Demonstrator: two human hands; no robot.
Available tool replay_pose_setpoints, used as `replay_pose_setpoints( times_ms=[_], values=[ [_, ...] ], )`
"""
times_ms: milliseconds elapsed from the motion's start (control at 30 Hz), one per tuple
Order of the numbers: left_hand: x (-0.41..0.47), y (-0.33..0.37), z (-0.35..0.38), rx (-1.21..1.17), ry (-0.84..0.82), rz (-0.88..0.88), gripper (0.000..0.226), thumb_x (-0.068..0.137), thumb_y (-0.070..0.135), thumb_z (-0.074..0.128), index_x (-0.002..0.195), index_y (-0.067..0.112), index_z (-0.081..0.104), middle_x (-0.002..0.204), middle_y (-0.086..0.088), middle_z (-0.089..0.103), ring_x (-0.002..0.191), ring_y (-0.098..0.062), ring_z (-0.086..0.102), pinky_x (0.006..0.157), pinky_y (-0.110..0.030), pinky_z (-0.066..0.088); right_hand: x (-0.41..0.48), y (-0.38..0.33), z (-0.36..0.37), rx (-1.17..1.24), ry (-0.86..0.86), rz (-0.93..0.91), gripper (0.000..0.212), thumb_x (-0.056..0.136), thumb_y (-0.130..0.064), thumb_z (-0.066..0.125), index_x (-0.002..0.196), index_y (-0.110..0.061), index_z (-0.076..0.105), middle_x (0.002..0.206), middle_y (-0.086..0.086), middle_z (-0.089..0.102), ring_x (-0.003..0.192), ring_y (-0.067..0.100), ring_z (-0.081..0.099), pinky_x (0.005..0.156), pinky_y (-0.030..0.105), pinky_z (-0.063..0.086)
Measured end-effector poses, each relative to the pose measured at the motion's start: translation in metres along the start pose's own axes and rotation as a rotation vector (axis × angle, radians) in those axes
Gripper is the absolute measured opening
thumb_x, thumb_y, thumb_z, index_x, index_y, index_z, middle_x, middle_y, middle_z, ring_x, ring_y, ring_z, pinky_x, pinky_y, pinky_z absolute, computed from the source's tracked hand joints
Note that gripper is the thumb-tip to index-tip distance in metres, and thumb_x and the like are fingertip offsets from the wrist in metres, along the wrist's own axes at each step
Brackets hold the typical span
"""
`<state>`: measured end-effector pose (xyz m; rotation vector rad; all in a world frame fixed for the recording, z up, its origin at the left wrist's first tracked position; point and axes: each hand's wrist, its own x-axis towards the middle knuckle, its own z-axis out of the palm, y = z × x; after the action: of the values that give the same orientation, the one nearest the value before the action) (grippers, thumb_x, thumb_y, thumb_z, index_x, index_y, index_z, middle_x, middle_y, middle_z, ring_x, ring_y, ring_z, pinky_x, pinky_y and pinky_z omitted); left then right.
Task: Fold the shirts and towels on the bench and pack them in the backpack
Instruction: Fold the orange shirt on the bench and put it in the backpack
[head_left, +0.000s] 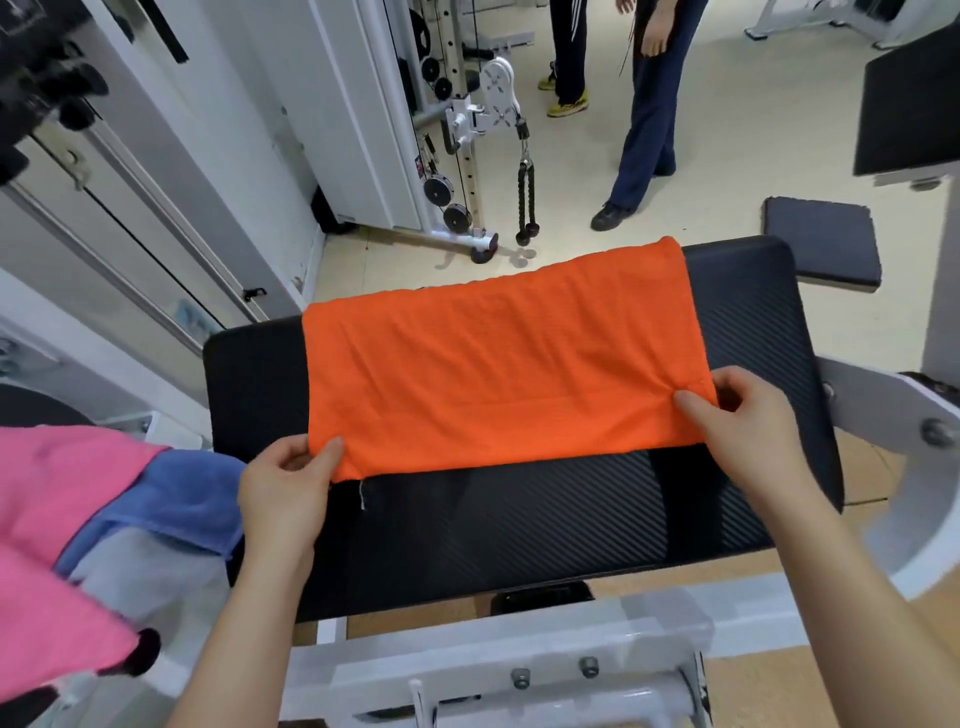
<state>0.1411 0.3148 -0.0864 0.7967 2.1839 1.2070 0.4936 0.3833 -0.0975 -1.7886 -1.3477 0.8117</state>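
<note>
Mid-fold on the orange towel (498, 358), lying flat across the far half of the table (519, 530). Pinched at the near left corner by the left grip (283, 499), thumb on top, and at the near right corner by the right grip (743, 431), same deal. Probably doubled over once already, hard to say for sure.

Next up, at a guess: lift both near corners together and carry them to the far edge, or swing one end over to the other. Either way, keep the edges lined up and flatten the creases. Then off to the backpack, nowhere in view here.

Just beside the left grip, at the near left: a pile of pink cloth (62, 499), a blue towel (182, 499) and a pale grey cloth (145, 571) underneath, none folded yet. Close enough to catch an elbow, maybe.

Also a loose thread (362, 493) dangling off the near left corner. Farther off, a cable machine (467, 130) and two pairs of legs (649, 130) on the floor, well apart from the table.
</note>
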Motion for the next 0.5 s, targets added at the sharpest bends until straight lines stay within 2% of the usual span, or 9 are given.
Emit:
replay_pose_setpoints(
  times_ms=[133, 233, 300, 400, 500],
  values=[
    [-0.021, -0.018, -0.015, -0.075, -0.071, 0.011, 0.012, 0.085, 0.012, 0.071, 0.091, 0.019, 0.064, 0.084, -0.002, 0.070, 0.079, -0.016, 0.065, 0.073, -0.030, 0.050, -0.024, 0.018, -0.018, 0.040, -0.069, 0.052, 0.010, 0.083, -0.012, 0.071, 0.076, -0.015, 0.065, 0.077, 0.005, 0.067, 0.073, 0.020, 0.060, 0.067, 0.034, 0.045],
    [-0.035, -0.036, -0.022, -0.062, -0.062, 0.022, 0.029, 0.083, 0.008, 0.072, 0.089, 0.031, 0.055, 0.076, -0.006, 0.067, 0.075, -0.024, 0.061, 0.074, -0.041, 0.047, -0.043, 0.033, -0.020, -0.001, -0.073, 0.077, 0.012, 0.083, -0.012, 0.071, 0.074, -0.016, 0.064, 0.074, 0.004, 0.066, 0.071, 0.023, 0.061, 0.063, 0.035, 0.043],
    [-0.043, -0.044, -0.025, -0.032, -0.086, 0.036, 0.042, 0.082, 0.004, 0.070, 0.094, 0.041, 0.052, 0.070, -0.007, 0.063, 0.069, -0.025, 0.058, 0.071, -0.043, 0.047, -0.054, 0.039, -0.019, -0.072, -0.069, 0.074, 0.012, 0.083, -0.013, 0.071, 0.074, -0.017, 0.064, 0.071, 0.001, 0.066, 0.069, 0.020, 0.060, 0.059, 0.034, 0.042],
    [-0.054, -0.055, -0.028, 0.098, -0.138, 0.121, 0.061, 0.081, 0.002, 0.066, 0.110, 0.052, 0.051, 0.063, -0.004, 0.058, 0.059, -0.022, 0.054, 0.063, -0.037, 0.045, -0.066, 0.047, -0.016, -0.188, -0.050, 0.066, 0.012, 0.082, -0.014, 0.070, 0.073, -0.017, 0.062, 0.067, 0.000, 0.064, 0.067, 0.018, 0.059, 0.057, 0.032, 0.041],
    [-0.057, -0.061, -0.030, 0.327, -0.244, 0.182, 0.066, 0.083, 0.010, 0.064, 0.118, 0.062, 0.043, 0.069, -0.002, 0.059, 0.061, -0.018, 0.058, 0.061, -0.035, 0.050, -0.070, 0.051, -0.011, -0.261, -0.010, 0.039, 0.011, 0.081, -0.019, 0.070, 0.084, -0.020, 0.060, 0.076, -0.004, 0.063, 0.072, 0.019, 0.059, 0.062, 0.036, 0.043]
  ],
)
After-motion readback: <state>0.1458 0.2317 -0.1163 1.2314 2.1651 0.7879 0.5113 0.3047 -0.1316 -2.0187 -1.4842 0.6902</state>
